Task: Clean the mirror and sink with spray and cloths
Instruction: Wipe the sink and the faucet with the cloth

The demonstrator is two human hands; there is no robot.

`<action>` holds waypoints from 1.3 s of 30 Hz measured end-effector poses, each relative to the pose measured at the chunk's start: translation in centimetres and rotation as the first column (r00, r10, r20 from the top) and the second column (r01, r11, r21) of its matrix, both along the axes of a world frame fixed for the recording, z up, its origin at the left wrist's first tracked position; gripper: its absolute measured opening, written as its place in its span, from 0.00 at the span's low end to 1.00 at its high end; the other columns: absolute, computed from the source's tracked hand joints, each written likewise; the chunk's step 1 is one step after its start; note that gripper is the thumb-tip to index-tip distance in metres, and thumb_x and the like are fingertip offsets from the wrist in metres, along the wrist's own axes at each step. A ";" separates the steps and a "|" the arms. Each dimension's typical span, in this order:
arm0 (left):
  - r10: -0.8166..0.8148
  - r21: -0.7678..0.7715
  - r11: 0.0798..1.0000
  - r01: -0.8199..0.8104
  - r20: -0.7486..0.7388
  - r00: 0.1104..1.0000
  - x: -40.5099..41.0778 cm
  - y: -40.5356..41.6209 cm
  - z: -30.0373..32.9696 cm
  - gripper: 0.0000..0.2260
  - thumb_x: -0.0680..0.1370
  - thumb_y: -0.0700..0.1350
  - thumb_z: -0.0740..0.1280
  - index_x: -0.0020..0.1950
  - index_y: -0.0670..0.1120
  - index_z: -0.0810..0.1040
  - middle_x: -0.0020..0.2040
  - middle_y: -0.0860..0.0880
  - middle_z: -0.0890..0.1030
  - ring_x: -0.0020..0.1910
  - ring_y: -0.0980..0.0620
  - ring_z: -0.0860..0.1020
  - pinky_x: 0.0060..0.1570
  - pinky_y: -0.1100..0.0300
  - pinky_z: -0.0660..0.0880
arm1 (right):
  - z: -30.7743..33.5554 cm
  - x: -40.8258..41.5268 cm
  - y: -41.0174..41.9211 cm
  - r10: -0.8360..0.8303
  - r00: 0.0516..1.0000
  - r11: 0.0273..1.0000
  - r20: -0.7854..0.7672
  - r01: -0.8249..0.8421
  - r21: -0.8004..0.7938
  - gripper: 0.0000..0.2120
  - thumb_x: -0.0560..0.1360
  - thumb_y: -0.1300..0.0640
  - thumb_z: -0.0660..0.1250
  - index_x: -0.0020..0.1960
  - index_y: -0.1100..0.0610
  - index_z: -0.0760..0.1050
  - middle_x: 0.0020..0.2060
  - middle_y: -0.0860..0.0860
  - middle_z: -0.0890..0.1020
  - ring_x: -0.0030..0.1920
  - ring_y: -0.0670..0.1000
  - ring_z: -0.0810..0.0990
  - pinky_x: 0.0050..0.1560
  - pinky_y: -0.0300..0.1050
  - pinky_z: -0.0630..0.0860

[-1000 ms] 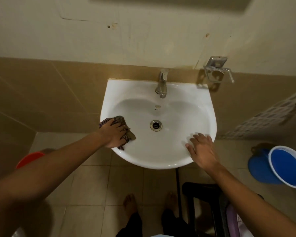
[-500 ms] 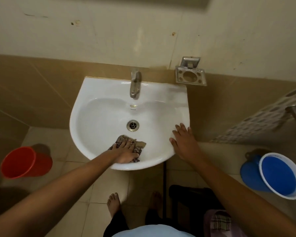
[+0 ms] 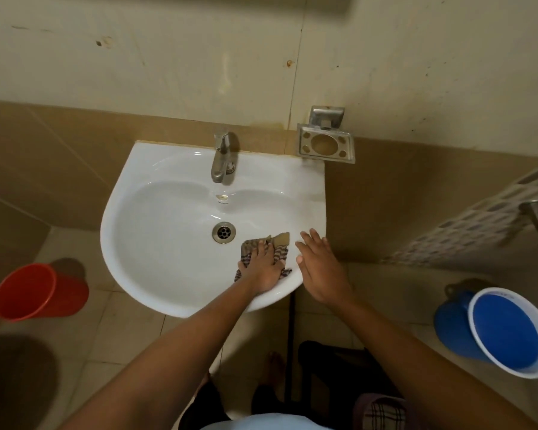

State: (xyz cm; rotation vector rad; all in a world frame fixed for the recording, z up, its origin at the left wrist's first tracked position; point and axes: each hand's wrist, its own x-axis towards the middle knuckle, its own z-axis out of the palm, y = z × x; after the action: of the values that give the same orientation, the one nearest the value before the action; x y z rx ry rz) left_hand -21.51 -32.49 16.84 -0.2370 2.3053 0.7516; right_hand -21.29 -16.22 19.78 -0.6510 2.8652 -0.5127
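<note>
A white wall-mounted sink point(image 3: 156, 231) fills the middle of the view, with a metal tap point(image 3: 222, 158) at its back and a drain point(image 3: 223, 232) in the bowl. My left hand point(image 3: 263, 263) presses a checked brown cloth point(image 3: 280, 243) flat against the bowl's front right slope, fingers spread over it. My right hand point(image 3: 319, 262) rests with straight fingers on the sink's right front rim, just beside the cloth. Only the mirror's bottom edge point(image 3: 199, 0) shows, at the top of the view. No spray bottle is in view.
A metal soap holder point(image 3: 325, 145) hangs on the wall right of the tap. A red bucket point(image 3: 38, 293) stands on the floor at the left, a blue bucket point(image 3: 507, 333) at the right. A dark stool point(image 3: 333, 367) and another checked cloth point(image 3: 382, 411) are below the sink, by my feet.
My left hand has swept the cloth from the bowl's left side across the front to the right, beside my right hand. My right hand has stayed on the right rim.
</note>
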 end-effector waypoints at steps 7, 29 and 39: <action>0.435 0.150 0.878 -0.455 0.151 0.888 -6.1 4.4 1.6 0.33 0.83 0.60 0.48 0.80 0.46 0.36 0.80 0.45 0.34 0.79 0.43 0.37 0.76 0.38 0.40 | -0.2 -0.3 0.2 -0.030 0.998 0.998 0.057 0.033 -0.061 0.24 0.82 0.53 0.46 0.77 0.59 0.57 0.78 0.53 0.56 0.78 0.51 0.47 0.78 0.50 0.45; 0.620 0.465 -0.750 -0.471 0.741 -0.256 -13.0 -5.4 6.0 0.27 0.81 0.63 0.49 0.80 0.59 0.51 0.80 0.54 0.54 0.79 0.45 0.55 0.74 0.39 0.51 | -0.9 -0.5 0.2 -0.050 0.999 0.999 0.020 0.050 -0.016 0.30 0.79 0.48 0.39 0.76 0.59 0.58 0.78 0.53 0.54 0.76 0.47 0.43 0.73 0.42 0.37; 0.734 0.465 -0.615 -0.636 0.633 -0.247 -15.1 -16.3 -1.2 0.32 0.73 0.68 0.50 0.64 0.50 0.77 0.63 0.47 0.80 0.57 0.44 0.79 0.65 0.34 0.64 | -1.5 -1.0 -1.9 -0.121 0.993 0.988 -0.011 0.122 0.100 0.31 0.78 0.49 0.41 0.75 0.62 0.62 0.77 0.58 0.57 0.78 0.57 0.49 0.75 0.55 0.43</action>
State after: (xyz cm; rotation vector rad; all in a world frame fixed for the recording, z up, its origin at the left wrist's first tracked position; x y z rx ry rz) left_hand -36.60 -48.79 15.67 -1.9104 0.6945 2.6237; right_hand -22.27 -18.10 18.29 -0.4644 2.9258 -0.3809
